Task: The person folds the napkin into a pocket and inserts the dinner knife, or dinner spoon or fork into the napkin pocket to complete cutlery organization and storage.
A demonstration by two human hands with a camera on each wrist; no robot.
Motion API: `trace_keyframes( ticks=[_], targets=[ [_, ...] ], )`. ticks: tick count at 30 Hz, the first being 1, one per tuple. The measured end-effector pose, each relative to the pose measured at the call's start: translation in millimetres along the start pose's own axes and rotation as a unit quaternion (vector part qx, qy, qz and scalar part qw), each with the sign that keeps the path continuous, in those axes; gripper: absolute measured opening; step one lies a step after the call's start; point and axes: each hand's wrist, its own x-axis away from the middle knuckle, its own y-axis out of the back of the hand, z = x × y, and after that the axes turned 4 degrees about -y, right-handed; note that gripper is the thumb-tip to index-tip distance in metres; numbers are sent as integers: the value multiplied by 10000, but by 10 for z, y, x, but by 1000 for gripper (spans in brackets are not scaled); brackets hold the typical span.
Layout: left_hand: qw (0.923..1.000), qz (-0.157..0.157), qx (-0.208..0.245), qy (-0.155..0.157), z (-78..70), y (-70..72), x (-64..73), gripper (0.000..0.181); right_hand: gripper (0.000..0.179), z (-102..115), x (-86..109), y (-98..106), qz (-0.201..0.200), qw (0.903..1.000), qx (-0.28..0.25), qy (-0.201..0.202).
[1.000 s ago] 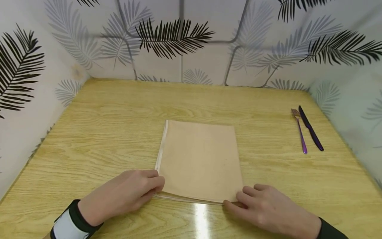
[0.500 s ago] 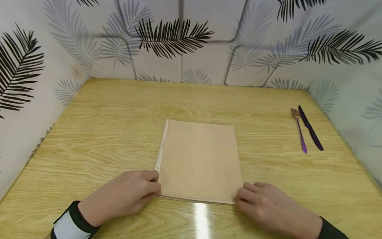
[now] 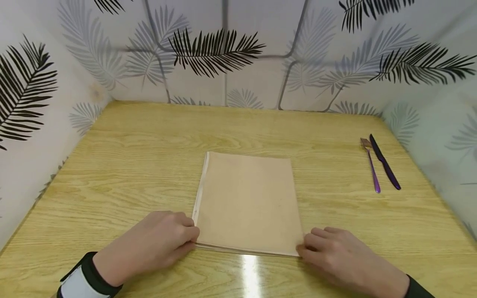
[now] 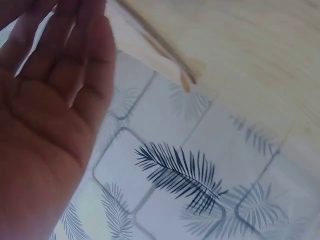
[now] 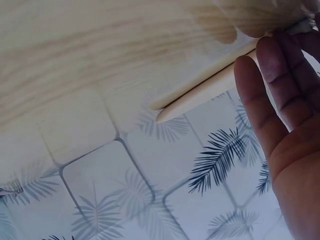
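Observation:
A folded beige cloth (image 3: 247, 200) lies flat and square on the wooden table, with a pale hem along its left side. At its near left corner my left hand (image 3: 160, 238) pinches the edge between curled fingers and thumb. My right hand (image 3: 337, 256) grips the near right corner the same way. Along the near edge the stacked layers show slightly apart. In the right wrist view the cloth's folded edge (image 5: 200, 95) runs up to the right hand's fingers. The left wrist view shows the left palm (image 4: 45, 120) beside the cloth's thin edge (image 4: 165, 47).
A purple-handled fork (image 3: 372, 167) and a dark knife (image 3: 385, 163) lie side by side at the table's right. Leaf-patterned fabric (image 3: 223, 74) stands behind the table and at both sides. The wood-grain tabletop (image 3: 130, 157) surrounds the cloth.
The right hand's thumb and fingers have slid right along the near edge to the corner. The top layer now lies more nearly level with those beneath. The left hand has barely shifted.

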Motion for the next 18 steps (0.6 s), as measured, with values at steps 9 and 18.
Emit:
trace_keyframes(
  ticks=[9, 18],
  targets=[
    [9985, 227, -495, 21, 361, 40, -530, 31, 53, 75, -25, 31, -27, 9976, 663, 194],
    [9860, 1375, -492, 806, 828, -194, -985, 66, 39, 155, -22, 83, 405, 9958, 813, -145]
  ],
)
